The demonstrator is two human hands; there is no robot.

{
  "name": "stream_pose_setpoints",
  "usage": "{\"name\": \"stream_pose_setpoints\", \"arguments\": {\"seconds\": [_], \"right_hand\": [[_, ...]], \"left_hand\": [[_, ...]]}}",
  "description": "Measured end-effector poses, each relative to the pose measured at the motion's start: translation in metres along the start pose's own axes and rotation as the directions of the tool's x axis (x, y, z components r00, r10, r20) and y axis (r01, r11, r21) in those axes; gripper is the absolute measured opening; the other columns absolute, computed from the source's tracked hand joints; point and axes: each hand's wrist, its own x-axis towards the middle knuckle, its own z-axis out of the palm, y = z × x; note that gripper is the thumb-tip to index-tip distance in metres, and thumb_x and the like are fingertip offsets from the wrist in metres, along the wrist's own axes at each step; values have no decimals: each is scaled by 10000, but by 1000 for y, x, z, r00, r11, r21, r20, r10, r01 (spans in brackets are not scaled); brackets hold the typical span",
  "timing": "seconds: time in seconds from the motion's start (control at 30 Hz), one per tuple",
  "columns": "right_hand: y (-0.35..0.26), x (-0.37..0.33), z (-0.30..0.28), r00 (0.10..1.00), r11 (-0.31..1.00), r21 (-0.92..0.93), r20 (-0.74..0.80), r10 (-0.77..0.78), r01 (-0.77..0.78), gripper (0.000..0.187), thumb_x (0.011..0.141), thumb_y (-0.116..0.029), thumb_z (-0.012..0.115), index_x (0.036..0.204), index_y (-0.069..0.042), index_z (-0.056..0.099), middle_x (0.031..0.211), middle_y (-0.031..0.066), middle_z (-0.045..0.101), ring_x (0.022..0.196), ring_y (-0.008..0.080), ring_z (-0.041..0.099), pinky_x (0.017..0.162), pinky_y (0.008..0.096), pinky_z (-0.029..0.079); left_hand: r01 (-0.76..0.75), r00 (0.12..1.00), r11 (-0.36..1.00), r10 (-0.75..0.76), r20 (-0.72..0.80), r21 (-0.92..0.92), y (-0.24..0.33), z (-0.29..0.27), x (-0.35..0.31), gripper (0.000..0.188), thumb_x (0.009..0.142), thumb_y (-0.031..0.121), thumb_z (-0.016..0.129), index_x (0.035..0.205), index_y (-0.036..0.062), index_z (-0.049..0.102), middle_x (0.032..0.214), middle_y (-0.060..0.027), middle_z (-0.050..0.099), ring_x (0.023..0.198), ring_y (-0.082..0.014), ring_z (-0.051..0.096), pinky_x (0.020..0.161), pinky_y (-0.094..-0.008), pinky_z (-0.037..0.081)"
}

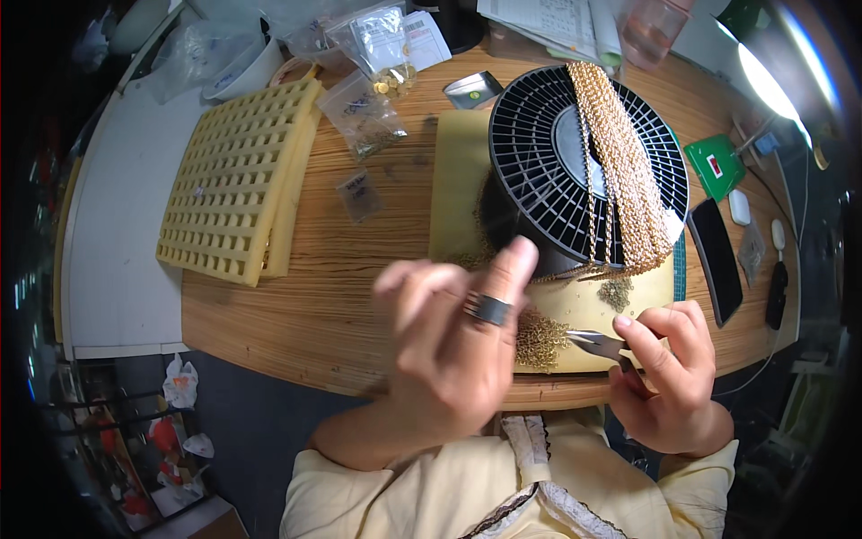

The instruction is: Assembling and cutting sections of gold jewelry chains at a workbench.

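My right hand grips a pair of pliers. Their slim tips point left over a pile of small gold links. Raised beside that pile, my left hand is partly blurred; its fingers look apart, with nothing visible in them. A wide metal ring sits on one of its fingers. Beyond both hands stands a black spool, its slatted flange facing up. Many strands of gold chain drape across it. A small heap of loose rings lies on the cream mat.
A yellow slotted foam tray rests at the left. Small plastic bags lie behind it. On the right are a black phone, a green pad, a dark-handled tool and a lit lamp. A pink bottle stands at the back.
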Motion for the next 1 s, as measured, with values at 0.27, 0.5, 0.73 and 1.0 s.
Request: {"name": "stream_pose_setpoints", "arguments": {"seconds": [0.27, 0.5, 0.73, 1.0], "right_hand": [[8, -22, -19, 962, 970, -153, 171, 213, -188, 513, 635, -5, 694, 1145, -41, 650, 934, 117, 566, 815, 295, 528, 707, 405, 428], [12, -31, -29, 915, 914, -343, 257, 312, -215, 436, 672, -26, 699, 1106, -36, 658, 944, 104, 570, 870, 277, 523, 757, 408, 391], [14, -34, -28, 885, 890, -403, 307, 350, -213, 422, 699, -43, 696, 1119, -40, 649, 941, 99, 554, 877, 265, 499, 781, 418, 370], [17, -34, -24, 893, 883, -421, 289, 345, -205, 425, 714, -49, 691, 1137, -40, 640, 938, 101, 547, 887, 264, 493, 778, 412, 373]], "left_hand": [[100, 991, 989, -109, 76, 112, -17, -1, -5, 396, 742, 50, 758, 1119, 17, 643, 880, -100, 670, 856, -288, 603, 784, -412, 449], [190, 889, 977, -131, 439, -94, 0, 18, -20, 63, 724, 68, 701, 702, 23, 663, 899, -54, 643, 869, -275, 546, 772, -392, 470], [69, 836, 997, -72, 545, 26, 6, 20, -16, 69, 704, 77, 632, 714, 9, 628, 897, -73, 587, 908, -268, 521, 793, -387, 465], [287, 830, 941, -150, 537, -181, 8, 13, -11, 83, 801, 20, 650, 856, -1, 591, 848, -168, 580, 808, -332, 551, 740, -434, 464]]}}
